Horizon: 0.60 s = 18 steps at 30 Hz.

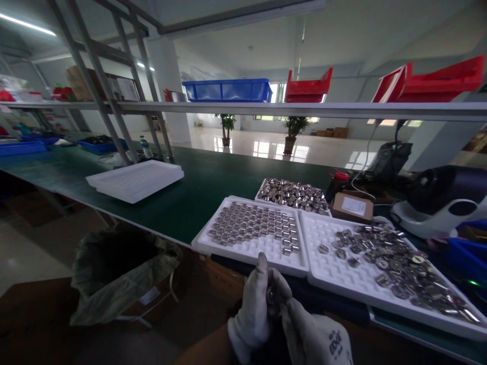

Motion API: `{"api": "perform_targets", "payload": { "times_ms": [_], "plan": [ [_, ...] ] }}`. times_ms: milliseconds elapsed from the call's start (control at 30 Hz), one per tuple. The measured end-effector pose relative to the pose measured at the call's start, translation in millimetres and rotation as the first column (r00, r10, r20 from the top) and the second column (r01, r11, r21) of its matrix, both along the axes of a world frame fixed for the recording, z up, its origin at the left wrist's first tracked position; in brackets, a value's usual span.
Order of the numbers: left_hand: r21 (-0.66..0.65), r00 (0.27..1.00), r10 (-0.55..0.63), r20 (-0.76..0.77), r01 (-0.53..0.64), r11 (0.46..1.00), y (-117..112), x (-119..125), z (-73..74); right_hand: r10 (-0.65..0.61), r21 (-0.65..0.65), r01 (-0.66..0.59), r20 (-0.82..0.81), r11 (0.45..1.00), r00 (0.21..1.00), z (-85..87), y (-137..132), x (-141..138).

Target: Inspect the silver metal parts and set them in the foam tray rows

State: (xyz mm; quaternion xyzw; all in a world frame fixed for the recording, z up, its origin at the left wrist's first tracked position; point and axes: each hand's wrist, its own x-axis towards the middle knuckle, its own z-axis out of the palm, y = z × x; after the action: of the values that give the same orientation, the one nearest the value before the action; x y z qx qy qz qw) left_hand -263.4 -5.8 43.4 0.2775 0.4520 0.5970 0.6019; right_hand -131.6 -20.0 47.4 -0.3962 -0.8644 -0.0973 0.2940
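Both my hands wear white work gloves and meet low in front of the trays. My left hand point(254, 299) is closed, thumb up, around shiny small metal cylinders point(271, 298), partly hidden by the fingers; their number is unclear. My right hand point(317, 332) has its fingertips pinched together against the left fingers; what lies in the pinch is hidden. Just beyond, a white dimpled tray point(243, 252) holds metal cylinders in neat rows, with bare pockets along its near side. Beside it, a second white tray point(323, 276) carries a loose heap of similar cylinders, mostly toward the right.
Behind them stands another heaped tray of cylinders point(294, 195). Stacked white trays point(137, 180) lie left on the green bench point(190, 170). A small cardboard box point(352, 207) and red-capped bottle point(338, 183) stand right. A lined bin point(122, 274) is below; a shelf point(236, 107) crosses overhead.
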Motion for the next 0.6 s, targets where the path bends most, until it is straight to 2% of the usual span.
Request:
{"api": "perform_targets", "payload": {
  "times_ms": [133, 233, 300, 333, 400, 467, 533, 600],
  "plan": [
    [-0.04, 0.996, -0.06, 0.068, 0.063, 0.997, -3.0, 0.5, -3.4, 0.047, 0.175, -0.081, 0.193, 0.981, 0.98, -13.7, 8.2, 5.8],
    [-0.003, 0.988, -0.111, 0.107, 0.112, 0.994, -2.2, 2.3, -10.9, 0.047, 0.293, -0.156, 0.347, 0.943, 0.937, -20.8, 9.3, 9.5],
    [-0.005, 0.985, -0.124, 0.116, 0.126, 0.992, -1.0, 2.5, -14.9, 0.05, 0.311, -0.183, 0.391, 0.933, 0.919, -18.7, 8.4, 11.2],
    [-0.013, 0.986, -0.12, 0.114, 0.122, 0.992, -0.7, 1.7, -15.9, 0.074, 0.291, -0.188, 0.364, 0.938, 0.929, -15.6, 8.1, 11.8],
    [0.007, 0.992, -0.107, 0.069, 0.106, 0.994, -1.4, -2.2, -14.8, 0.086, 0.189, -0.124, 0.198, 0.974, 0.977, -6.8, 9.2, 12.5],
    [0.135, 0.991, -0.105, -0.084, 0.116, 0.984, -3.9, -8.7, -9.7, 0.051, -0.022, -0.052, -0.036, 0.998, 0.998, 3.0, 12.4, 12.0],
    [0.286, 0.962, -0.082, -0.262, 0.159, 0.945, -7.2, -15.7, -1.6, 0.055, -0.263, -0.111, -0.211, 0.958, 0.976, 11.5, 16.8, 10.4],
    [0.308, 0.947, -0.145, -0.287, 0.234, 0.922, -9.3, -20.7, 7.4, 0.138, -0.405, -0.253, -0.291, 0.879, 0.947, 17.7, 20.8, 8.8]
  ]
}}
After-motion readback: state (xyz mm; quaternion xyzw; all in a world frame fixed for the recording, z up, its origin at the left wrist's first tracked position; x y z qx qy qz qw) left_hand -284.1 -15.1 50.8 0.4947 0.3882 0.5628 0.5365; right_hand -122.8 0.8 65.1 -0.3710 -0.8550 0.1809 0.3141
